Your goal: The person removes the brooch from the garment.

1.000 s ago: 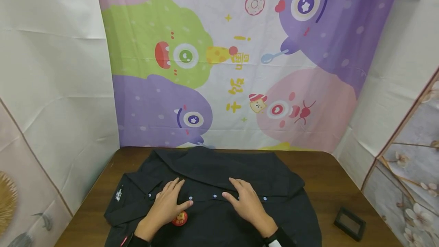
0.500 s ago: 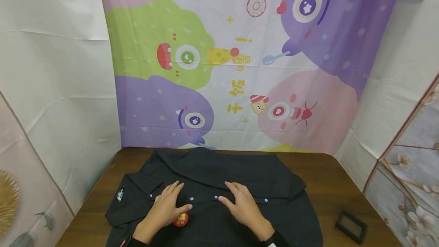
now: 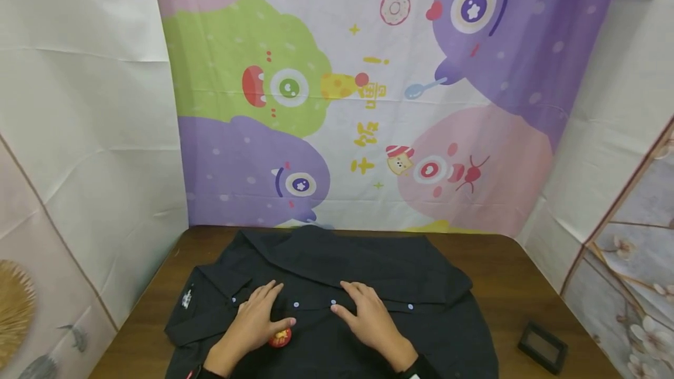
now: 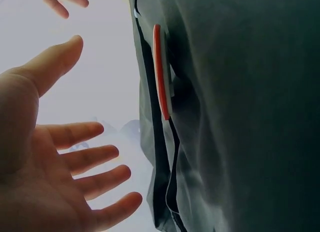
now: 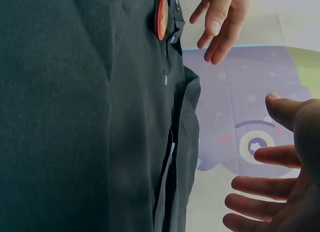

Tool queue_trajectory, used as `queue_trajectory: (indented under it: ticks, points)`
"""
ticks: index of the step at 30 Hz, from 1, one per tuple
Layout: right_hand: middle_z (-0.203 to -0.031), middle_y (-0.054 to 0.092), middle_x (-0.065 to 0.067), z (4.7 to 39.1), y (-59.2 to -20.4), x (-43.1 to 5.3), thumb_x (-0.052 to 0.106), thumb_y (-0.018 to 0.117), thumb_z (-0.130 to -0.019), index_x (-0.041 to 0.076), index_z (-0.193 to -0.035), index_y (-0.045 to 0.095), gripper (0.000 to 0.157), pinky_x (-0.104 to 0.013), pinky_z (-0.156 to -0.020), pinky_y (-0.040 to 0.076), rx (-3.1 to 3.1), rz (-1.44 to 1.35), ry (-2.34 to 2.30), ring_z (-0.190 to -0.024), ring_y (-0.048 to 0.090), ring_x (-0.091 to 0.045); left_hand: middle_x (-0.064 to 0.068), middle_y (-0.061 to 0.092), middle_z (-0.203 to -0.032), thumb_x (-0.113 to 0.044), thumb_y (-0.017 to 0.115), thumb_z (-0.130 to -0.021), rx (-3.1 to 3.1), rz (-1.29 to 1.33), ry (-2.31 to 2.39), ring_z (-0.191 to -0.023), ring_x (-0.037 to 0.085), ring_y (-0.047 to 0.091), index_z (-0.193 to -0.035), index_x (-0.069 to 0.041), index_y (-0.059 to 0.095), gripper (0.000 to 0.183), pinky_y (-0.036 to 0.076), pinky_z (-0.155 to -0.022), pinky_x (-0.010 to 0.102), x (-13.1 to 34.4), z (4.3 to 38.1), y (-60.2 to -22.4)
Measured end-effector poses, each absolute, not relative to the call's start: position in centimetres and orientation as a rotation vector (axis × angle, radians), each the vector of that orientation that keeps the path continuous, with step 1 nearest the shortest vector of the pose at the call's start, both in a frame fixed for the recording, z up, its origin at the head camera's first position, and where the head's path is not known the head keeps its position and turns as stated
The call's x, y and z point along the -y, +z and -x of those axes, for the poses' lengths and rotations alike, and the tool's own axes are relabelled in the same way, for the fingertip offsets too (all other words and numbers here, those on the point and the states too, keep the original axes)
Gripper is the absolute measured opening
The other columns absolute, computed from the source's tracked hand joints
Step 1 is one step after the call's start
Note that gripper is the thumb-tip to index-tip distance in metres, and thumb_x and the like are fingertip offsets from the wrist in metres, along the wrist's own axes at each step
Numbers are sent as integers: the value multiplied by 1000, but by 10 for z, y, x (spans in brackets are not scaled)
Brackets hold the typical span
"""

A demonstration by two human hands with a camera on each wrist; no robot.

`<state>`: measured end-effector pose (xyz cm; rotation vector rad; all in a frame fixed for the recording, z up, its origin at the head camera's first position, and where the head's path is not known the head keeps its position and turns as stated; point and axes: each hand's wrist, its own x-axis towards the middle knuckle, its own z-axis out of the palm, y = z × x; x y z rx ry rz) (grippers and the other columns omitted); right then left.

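Note:
A black button-up garment [image 3: 326, 350] lies spread over the table, its front placket dotted with small pale buttons [image 3: 296, 305]. On it sits a round red badge [image 3: 281, 338] with a gold pattern, seen edge-on in the left wrist view [image 4: 160, 72]. My left hand [image 3: 251, 321] hovers over the cloth beside the badge, its thumb covering part of it in the head view. Further right, my right hand [image 3: 372, 321] is held above the button line. Both hands have fingers extended and spread, hold nothing, and stand apart from the fabric in the wrist views.
A small black rectangular frame [image 3: 542, 347] lies on the brown wooden table [image 3: 505, 262] to the right. A cartoon-print cloth [image 3: 368, 192] hangs behind the table's far edge. White sheets [image 3: 105, 104] line the sides.
My right hand has drifted slightly left, closer to the left hand. The left hand has hardly moved over the cloth. The head view has shifted a little; garment and badge stay put.

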<state>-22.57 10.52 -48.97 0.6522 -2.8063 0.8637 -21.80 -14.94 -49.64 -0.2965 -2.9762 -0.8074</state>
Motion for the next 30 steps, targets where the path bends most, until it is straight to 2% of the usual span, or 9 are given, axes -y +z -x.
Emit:
queue_trajectory:
  ticks: [30]
  points:
    - [-128,53,-14,218,-496,-98,47,55,-89,14,-133,49,56,-55,-91,45,2854,-702,886,-116,50,-30,19,48,-136,-45,76,-69,2917,325,-821,-124,38,41,-131,-6,49,78,37,-88,66,148,204,-501]
